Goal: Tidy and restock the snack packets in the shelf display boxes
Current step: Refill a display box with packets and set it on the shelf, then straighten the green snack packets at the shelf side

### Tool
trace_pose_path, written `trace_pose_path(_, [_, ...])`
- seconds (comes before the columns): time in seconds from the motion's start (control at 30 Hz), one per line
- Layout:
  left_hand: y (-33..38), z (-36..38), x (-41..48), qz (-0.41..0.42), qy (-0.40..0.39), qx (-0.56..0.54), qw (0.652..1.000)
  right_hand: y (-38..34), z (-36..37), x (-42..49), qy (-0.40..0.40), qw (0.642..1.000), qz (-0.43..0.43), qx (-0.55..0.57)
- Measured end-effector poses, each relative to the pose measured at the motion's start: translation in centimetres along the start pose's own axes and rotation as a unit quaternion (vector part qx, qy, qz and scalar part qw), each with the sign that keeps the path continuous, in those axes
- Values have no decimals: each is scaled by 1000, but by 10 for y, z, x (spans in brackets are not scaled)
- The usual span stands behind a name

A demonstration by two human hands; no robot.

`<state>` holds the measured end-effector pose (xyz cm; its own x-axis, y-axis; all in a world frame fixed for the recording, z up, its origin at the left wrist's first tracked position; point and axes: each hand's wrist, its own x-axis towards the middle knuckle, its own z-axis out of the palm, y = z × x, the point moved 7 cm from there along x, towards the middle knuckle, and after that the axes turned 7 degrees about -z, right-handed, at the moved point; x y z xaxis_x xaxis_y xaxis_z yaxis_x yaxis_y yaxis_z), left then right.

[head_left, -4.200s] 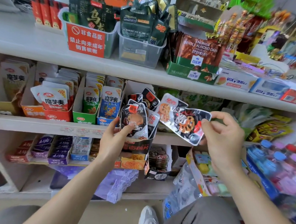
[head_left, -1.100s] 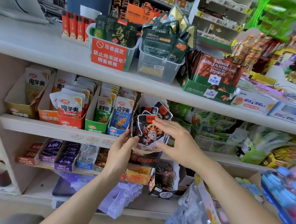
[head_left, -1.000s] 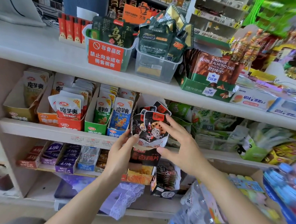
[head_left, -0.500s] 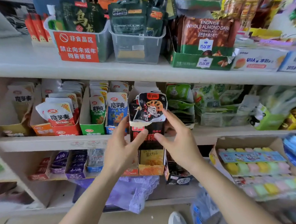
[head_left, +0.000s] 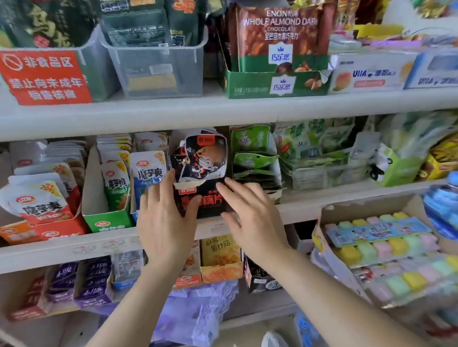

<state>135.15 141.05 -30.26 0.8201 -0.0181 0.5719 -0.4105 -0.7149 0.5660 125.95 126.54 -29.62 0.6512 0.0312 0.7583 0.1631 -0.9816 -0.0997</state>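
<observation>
Top shelf, far left: red sign with white writing, 非食品区 on the first line. Next to it, clear bin full of dark green packets, words too blurry to read. Then brown chocolate bags marked "ENON", "WHOLE ALMOND" and "CHOCOLATE", standing in a green box marked 巧乐思. After that, white carton with blue "UHA".

Middle shelf, from the left: white packets marked 魔芋爽 in an orange box. Same three words on the packets in the green tray and on the blue packet just beside it.

In the middle, at the front edge of that shelf: black box with red writing ending in 藕片. Standing up inside it, tops poking out: black packets with a red label and a cartoon face. Against the box's left side: left hand, open, fingers straight up, thumb lying on the front. At the box's right front edge: right hand, open too, straight fingertips touching the cardboard.

Just right of the black box: green rabbit packets, piled up.

Lower down: purple boxes, then a yellow box marked 金针菇. Far right: cardboard tray of pastel squares. On the floor: white shoe.
</observation>
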Motion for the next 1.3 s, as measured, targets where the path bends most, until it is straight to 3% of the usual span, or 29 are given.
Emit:
trace_pose_path(0.07, [6,-3,-4,58,54,58,995,11,-16,-11,42,999,13,12])
trace_pose_path(0.13, [15,-3,-7,133,80,75,985,36,-36,-24,102,991,87,-2])
trace_pose_path(0.2, [19,0,-4,168,78,71,980,68,-42,-34,92,982,163,-25])
trace_pose_path(0.27, [17,4,2,157,70,81,982,95,-40,-42,58,976,210,-12])
trace_pose_path(0.4, [10,17,6,116,48,132,983,118,-35,-47,51,940,289,173])
trace_pose_path(0.47, [17,17,4,123,59,103,985,116,-28,-43,41,934,287,211])
trace_pose_path(0.53, [39,16,-3,180,71,59,979,116,-24,-39,63,931,287,218])
trace_pose_path(0.63, [68,31,-16,259,11,-11,966,119,-19,-30,83,934,283,204])
trace_pose_path(0.8, [74,49,-26,228,-41,-77,970,131,-27,-9,140,943,270,135])
trace_pose_path(1.0, [83,73,-38,288,-90,39,953,140,-27,1,151,944,267,118])
trace_pose_path(1.13, [83,75,-40,288,-112,-11,951,137,-32,7,136,958,235,93])
trace_pose_path(1.3, [79,75,-48,285,-141,-26,948,132,-41,29,82,981,174,-29])
